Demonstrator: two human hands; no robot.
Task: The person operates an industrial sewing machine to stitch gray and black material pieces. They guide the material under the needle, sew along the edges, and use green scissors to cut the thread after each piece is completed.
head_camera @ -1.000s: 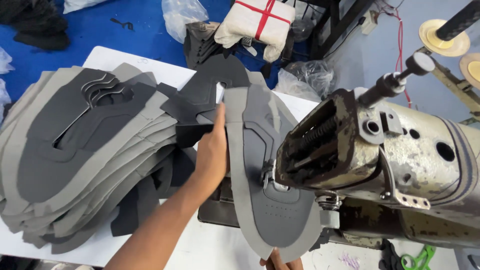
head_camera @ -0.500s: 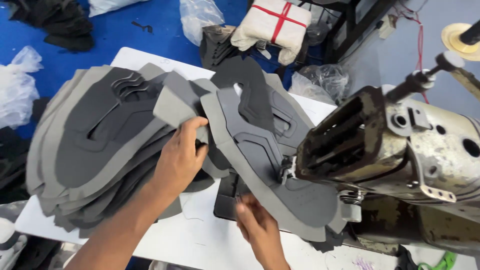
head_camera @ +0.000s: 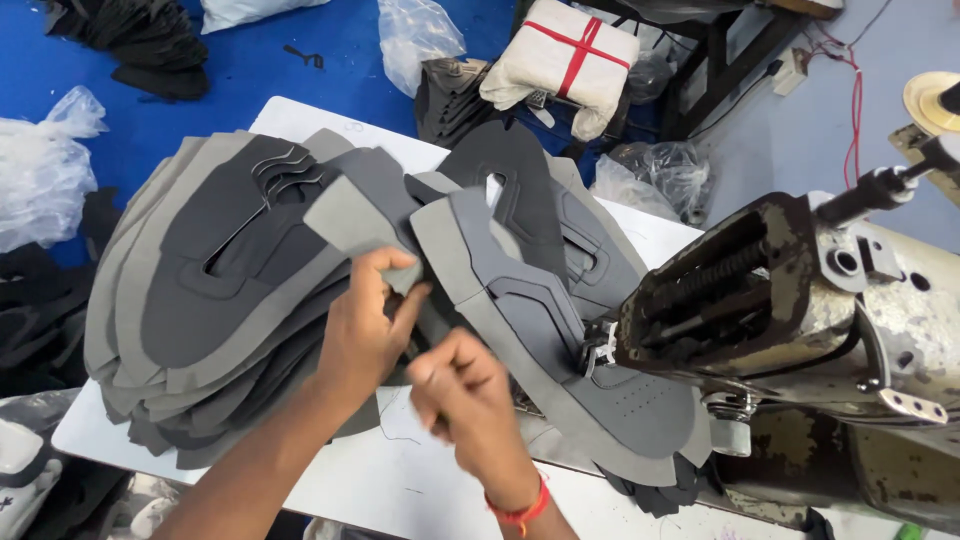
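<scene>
My left hand (head_camera: 368, 320) pinches a light grey shoe-upper piece (head_camera: 352, 218) at its near end, lifting it off the pile. My right hand (head_camera: 470, 400), with a red band at the wrist, has its fingers closed close beside the left hand, touching dark fabric at the edge of a large grey-and-dark upper panel (head_camera: 545, 330). That panel runs under the head of the worn sewing machine (head_camera: 800, 320). A fanned stack of similar grey and dark uppers (head_camera: 215, 290) lies on the white table (head_camera: 420, 490) to the left.
A white bundle tied with red tape (head_camera: 560, 60) and clear plastic bags (head_camera: 420, 35) lie on the blue floor beyond the table. Dark fabric scraps (head_camera: 130, 40) are at the top left. A thread spool disc (head_camera: 930, 100) sits at the right edge.
My left hand slid from the panel's middle leftward onto the stack and picked up a light grey piece. My right hand came up from the bottom edge to meet it.
</scene>
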